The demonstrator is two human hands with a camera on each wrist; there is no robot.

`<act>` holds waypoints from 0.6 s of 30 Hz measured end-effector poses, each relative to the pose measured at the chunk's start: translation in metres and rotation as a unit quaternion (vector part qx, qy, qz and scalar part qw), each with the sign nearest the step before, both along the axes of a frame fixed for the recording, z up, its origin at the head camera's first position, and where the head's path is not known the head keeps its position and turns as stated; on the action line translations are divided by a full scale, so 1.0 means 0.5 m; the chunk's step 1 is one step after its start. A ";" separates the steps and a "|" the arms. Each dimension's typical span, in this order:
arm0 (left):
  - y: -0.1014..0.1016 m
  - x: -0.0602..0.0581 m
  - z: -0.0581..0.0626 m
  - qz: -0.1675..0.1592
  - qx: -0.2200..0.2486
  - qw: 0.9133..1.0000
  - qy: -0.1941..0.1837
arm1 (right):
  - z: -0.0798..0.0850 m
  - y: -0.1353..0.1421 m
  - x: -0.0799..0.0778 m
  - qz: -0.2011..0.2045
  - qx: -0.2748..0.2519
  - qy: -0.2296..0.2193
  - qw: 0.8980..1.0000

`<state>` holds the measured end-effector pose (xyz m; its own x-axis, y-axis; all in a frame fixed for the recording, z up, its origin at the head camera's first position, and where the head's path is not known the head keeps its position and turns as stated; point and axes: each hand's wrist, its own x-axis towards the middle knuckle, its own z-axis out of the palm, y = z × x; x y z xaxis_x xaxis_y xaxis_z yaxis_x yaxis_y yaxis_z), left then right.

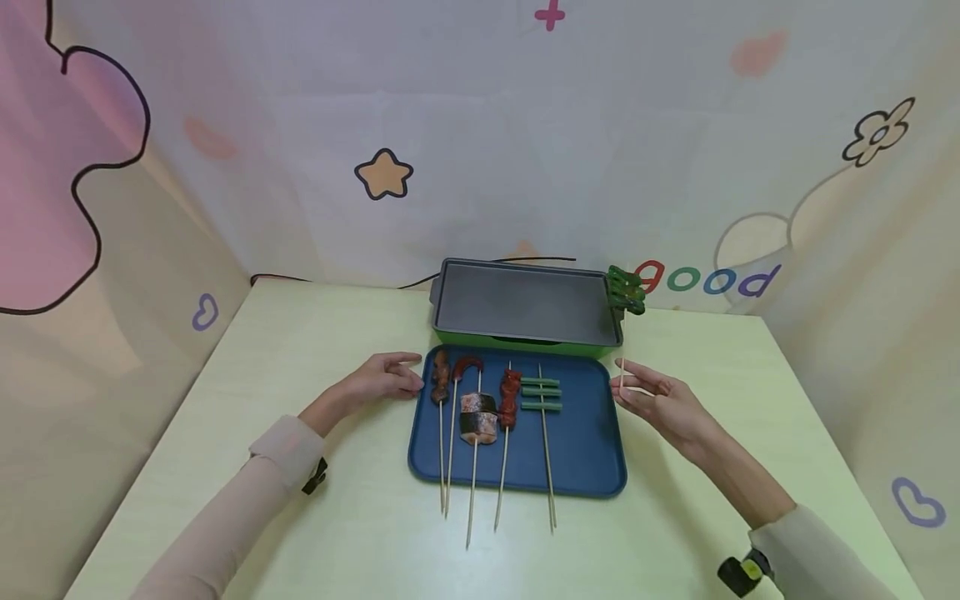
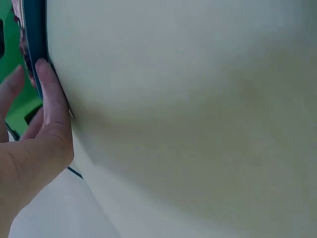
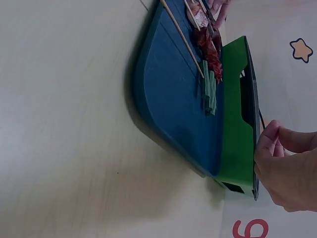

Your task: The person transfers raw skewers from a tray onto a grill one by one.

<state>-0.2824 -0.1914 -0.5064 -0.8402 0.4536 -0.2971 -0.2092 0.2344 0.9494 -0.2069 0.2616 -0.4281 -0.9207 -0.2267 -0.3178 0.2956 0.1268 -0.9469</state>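
Observation:
My right hand point(image 1: 652, 400) pinches the wooden stick of a skewer between thumb and fingers, with dark green pepper-like pieces point(image 1: 627, 290) upright at its top. They overlap the right end of the griddle point(image 1: 525, 300) in the head view. The skewer is hardly visible in the right wrist view. At the left edge of the blue tray point(image 1: 585, 458), my left hand point(image 1: 378, 379) touches the side with extended fingers. On that tray lie a brown meat skewer point(image 1: 440, 375), a curved red piece point(image 1: 468, 364), banded pink chunks point(image 1: 478, 417), a red meat skewer point(image 1: 509, 398) and a green bean skewer point(image 1: 542, 393).
Directly behind the tray stands the griddle's green base point(image 3: 235, 114). A black cable point(image 1: 416, 283) runs along the back of the pale table point(image 1: 315, 517). Printed curtains point(image 1: 480, 167) hang behind and at both sides. Several stick ends poke over the tray's front rim.

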 end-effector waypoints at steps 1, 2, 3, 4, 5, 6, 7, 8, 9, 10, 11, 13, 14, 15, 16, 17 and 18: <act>-0.001 -0.005 0.000 -0.002 0.003 1.000 -0.001 | 0.000 -0.003 -0.007 0.003 0.006 -0.002 1.000; -0.001 -0.011 -0.003 -0.001 0.008 1.000 -0.004 | -0.002 -0.006 -0.013 0.003 0.010 -0.005 1.000; -0.002 -0.016 -0.006 -0.002 0.014 1.000 -0.005 | -0.003 -0.008 -0.019 0.006 0.013 -0.007 1.000; -0.004 -0.021 -0.008 0.001 0.020 1.000 -0.008 | -0.005 -0.011 -0.025 0.009 0.016 -0.009 1.000; -0.006 -0.027 -0.012 0.005 0.026 1.000 -0.011 | -0.008 -0.013 -0.031 0.011 0.016 -0.011 1.000; -0.007 -0.031 -0.016 0.008 0.033 0.999 -0.014 | -0.010 -0.015 -0.037 0.011 0.016 -0.013 1.000; -0.008 -0.035 -0.018 0.010 0.038 0.999 -0.016 | -0.013 -0.016 -0.042 0.011 0.014 -0.016 1.000; -0.009 -0.038 -0.021 0.012 0.041 0.999 -0.017 | -0.016 -0.017 -0.046 0.010 0.009 -0.019 1.000; -0.010 -0.041 -0.023 0.013 0.042 0.999 -0.017 | -0.018 -0.018 -0.049 0.010 0.003 -0.023 1.000; -0.011 -0.044 -0.024 0.015 0.042 0.999 -0.017 | -0.020 -0.019 -0.052 0.009 -0.004 -0.026 1.000; -0.011 -0.046 -0.025 0.014 0.041 0.999 -0.016 | -0.023 -0.019 -0.054 0.006 -0.011 -0.031 0.999; -0.012 -0.049 -0.025 0.012 0.043 0.999 -0.015 | -0.029 -0.017 -0.056 0.001 -0.023 -0.037 0.999; -0.012 -0.050 -0.026 0.011 0.044 0.999 -0.016 | -0.031 -0.016 -0.057 0.000 -0.028 -0.040 0.999; -0.012 -0.051 -0.026 0.009 0.044 0.999 -0.016 | -0.033 -0.015 -0.057 0.000 -0.032 -0.042 0.999; -0.011 -0.052 -0.026 0.005 0.045 0.999 -0.016 | -0.036 -0.014 -0.058 -0.001 -0.037 -0.045 0.998; -0.011 -0.052 -0.026 0.003 0.045 0.999 -0.016 | -0.039 -0.012 -0.059 -0.001 -0.041 -0.048 0.998; -0.010 -0.053 -0.026 0.001 0.044 0.999 -0.016 | -0.042 -0.011 -0.060 -0.001 -0.045 -0.050 0.998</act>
